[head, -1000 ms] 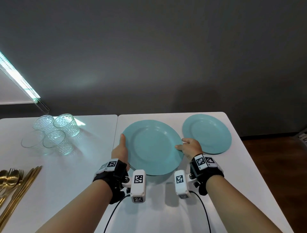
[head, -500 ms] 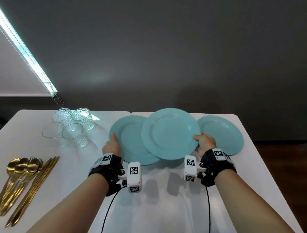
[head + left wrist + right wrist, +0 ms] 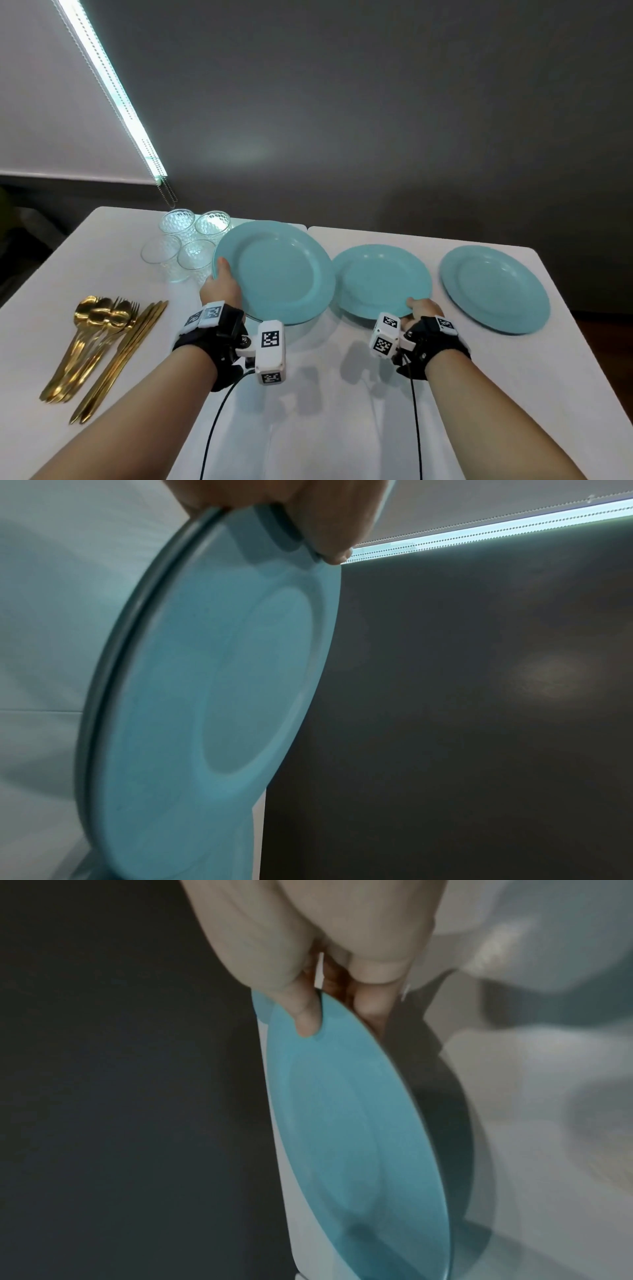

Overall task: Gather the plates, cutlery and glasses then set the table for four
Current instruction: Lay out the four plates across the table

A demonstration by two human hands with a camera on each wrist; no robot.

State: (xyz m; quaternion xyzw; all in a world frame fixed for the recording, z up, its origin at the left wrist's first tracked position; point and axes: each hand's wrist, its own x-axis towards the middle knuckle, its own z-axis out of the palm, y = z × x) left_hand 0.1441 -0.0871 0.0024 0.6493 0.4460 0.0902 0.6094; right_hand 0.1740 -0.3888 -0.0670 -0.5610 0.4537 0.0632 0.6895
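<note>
Plate-laying is under way: the left hand (image 3: 222, 291) pinches a raised teal plate (image 3: 274, 272) at its rim, thumb on top. The right hand's (image 3: 423, 308) fingers pinch a second plate (image 3: 380, 279) at its near edge, low over the white table (image 3: 342, 411). Next, probably, each plate needs lowering flat, then the fingers releasing.

white table (image 3: 342, 428) | glasses (image 3: 191, 245) far-left | gold cutlery (image 3: 102, 346) left | teal plate (image 3: 495, 294) right

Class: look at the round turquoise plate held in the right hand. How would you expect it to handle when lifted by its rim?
The round turquoise plate likely stays rigid: it holds its shape pinched at one edge by the right hand. Its smooth, glossy surface suggests it is slippery, so the grip could slide. Probably breakable if dropped.
</note>
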